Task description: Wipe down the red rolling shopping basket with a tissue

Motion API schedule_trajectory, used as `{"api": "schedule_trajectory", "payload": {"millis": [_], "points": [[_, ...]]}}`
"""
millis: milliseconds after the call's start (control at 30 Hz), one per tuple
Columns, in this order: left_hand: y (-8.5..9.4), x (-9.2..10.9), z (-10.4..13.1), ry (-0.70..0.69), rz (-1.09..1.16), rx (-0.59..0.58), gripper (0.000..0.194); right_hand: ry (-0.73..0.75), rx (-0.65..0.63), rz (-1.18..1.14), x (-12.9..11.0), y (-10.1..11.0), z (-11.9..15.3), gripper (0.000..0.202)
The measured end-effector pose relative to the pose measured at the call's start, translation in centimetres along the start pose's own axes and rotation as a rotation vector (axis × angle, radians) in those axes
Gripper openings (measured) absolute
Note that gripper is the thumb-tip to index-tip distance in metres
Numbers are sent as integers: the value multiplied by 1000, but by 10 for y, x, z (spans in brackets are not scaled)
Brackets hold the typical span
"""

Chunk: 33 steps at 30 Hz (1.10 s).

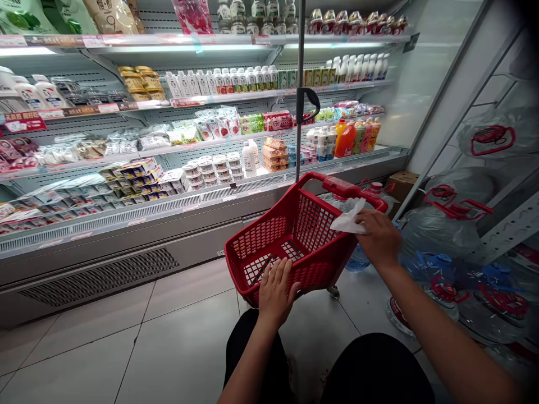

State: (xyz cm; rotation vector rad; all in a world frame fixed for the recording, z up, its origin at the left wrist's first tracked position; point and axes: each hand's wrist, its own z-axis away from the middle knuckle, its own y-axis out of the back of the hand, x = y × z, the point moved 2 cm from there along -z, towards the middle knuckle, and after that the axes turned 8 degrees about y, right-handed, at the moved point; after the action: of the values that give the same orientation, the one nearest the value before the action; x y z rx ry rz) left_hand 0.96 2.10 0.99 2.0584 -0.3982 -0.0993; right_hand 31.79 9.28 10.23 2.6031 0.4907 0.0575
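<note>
A red plastic shopping basket [269, 233] on wheels stands tilted in front of me, with holes in its walls and floor. My left hand [275, 289] holds its near rim, the fingers laid over the edge into the basket and the thumb apart on the right. A crumpled white tissue [351, 217] is pinched in my right hand [380, 235]. The tissue touches the basket's upper right side, just below the red handle [345, 188]. Something thin and dark lies on the basket floor, too small to make out.
Behind the basket runs an open refrigerated display case [177, 210] with shelves of yogurt cups, bottles and bags. A glass door's black handle [308, 105] rises behind the basket. At right stand large water bottles [442, 269] near a cardboard box [402, 188]. Grey tiles [181, 336] cover the floor.
</note>
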Motion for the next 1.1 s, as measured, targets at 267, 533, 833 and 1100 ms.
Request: {"api": "schedule_trajectory", "payload": {"millis": [267, 533, 833, 1100], "points": [[1, -1, 3, -6, 26, -13, 60, 280, -344, -48, 2, -18, 45, 52], [-1, 7, 4, -1, 31, -20, 61, 236, -294, 53, -14, -14, 68, 70], [5, -3, -6, -31, -30, -12, 68, 368, -376, -36, -26, -27, 66, 73], [-5, 1, -12, 31, -18, 14, 70, 184, -310, -6, -12, -35, 58, 69]]}}
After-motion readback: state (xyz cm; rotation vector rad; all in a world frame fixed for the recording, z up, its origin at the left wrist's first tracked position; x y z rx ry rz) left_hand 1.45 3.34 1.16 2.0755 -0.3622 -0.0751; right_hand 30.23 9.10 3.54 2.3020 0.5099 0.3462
